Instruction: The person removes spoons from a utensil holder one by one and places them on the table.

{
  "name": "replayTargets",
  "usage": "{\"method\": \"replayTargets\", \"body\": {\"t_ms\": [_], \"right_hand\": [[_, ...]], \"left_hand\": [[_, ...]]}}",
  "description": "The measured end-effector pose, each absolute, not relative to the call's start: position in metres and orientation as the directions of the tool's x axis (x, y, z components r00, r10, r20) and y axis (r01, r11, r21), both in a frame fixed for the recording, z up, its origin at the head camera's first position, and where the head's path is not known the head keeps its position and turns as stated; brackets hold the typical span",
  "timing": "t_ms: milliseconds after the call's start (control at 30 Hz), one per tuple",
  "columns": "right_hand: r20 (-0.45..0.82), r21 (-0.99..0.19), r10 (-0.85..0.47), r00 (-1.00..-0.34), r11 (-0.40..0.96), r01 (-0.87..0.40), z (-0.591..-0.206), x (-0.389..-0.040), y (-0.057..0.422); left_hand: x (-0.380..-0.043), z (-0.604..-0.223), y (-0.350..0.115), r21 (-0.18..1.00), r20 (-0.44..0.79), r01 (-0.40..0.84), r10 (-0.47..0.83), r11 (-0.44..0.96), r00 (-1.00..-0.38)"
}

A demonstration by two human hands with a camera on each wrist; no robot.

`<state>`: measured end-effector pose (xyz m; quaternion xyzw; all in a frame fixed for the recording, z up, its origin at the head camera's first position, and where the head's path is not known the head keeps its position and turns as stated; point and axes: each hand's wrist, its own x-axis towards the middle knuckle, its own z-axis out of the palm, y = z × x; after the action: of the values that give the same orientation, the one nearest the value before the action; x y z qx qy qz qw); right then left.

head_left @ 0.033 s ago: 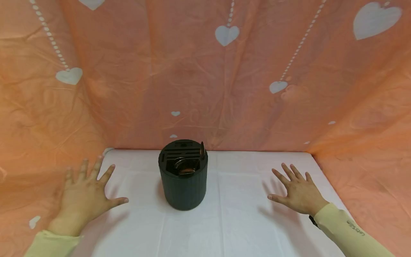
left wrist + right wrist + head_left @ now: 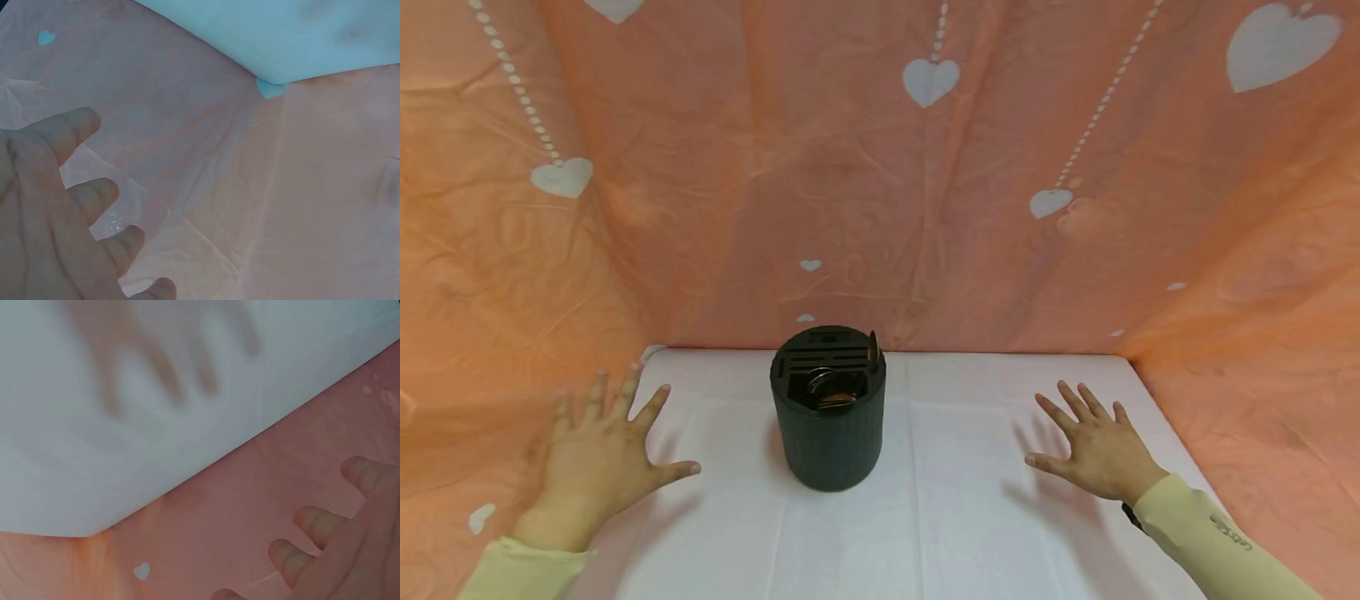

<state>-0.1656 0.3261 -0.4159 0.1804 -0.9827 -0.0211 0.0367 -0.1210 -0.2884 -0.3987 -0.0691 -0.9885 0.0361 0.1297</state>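
A dark, ribbed round holder stands upright on the white table, left of its middle. Its top has long slots at the back and a wider opening at the front. In that opening sit shiny brown and dark items, mostly hidden inside. One thin brown piece sticks up at the right of the top. To the left of the holder, my left hand hovers palm down, fingers spread, holding nothing. My right hand is likewise spread over the table's right side, its shadow below, with nothing in its grasp.
The white table ends at a back edge against a peach cloth printed with white hearts. The same cloth rises on both sides, close by the hands. A dark band shows at the right wrist.
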Motion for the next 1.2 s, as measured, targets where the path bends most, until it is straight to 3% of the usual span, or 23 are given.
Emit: {"method": "replayTargets", "body": {"t_ms": [333, 633, 767, 1000, 1200], "right_hand": [[0.046, 0.050, -0.361, -0.931, 0.932, -0.359, -0.416, -0.164, 0.325], [0.041, 0.064, -0.366, -0.930, 0.930, -0.363, -0.404, -0.161, 0.324], [0.076, 0.043, -0.391, -0.917, 0.920, -0.389, -0.393, -0.166, 0.316], [0.172, -0.038, -0.475, -0.863, 0.872, -0.487, -0.356, -0.178, 0.279], [0.241, -0.161, -0.558, -0.794, 0.784, -0.599, -0.321, -0.179, 0.236]], "left_hand": [[-0.119, -0.395, -0.285, -0.100, 0.235, 0.125, 0.146, 0.987, -0.961], [-0.118, -0.391, -0.264, -0.008, 0.219, 0.150, 0.148, 0.989, -0.964], [-0.123, -0.386, -0.239, 0.107, 0.193, 0.189, 0.166, 0.976, -0.967], [-0.146, -0.378, -0.193, 0.428, 0.111, 0.215, 0.185, 0.878, -0.976], [-0.161, -0.381, -0.174, 0.579, 0.043, 0.193, 0.207, 0.792, -0.977]]}}
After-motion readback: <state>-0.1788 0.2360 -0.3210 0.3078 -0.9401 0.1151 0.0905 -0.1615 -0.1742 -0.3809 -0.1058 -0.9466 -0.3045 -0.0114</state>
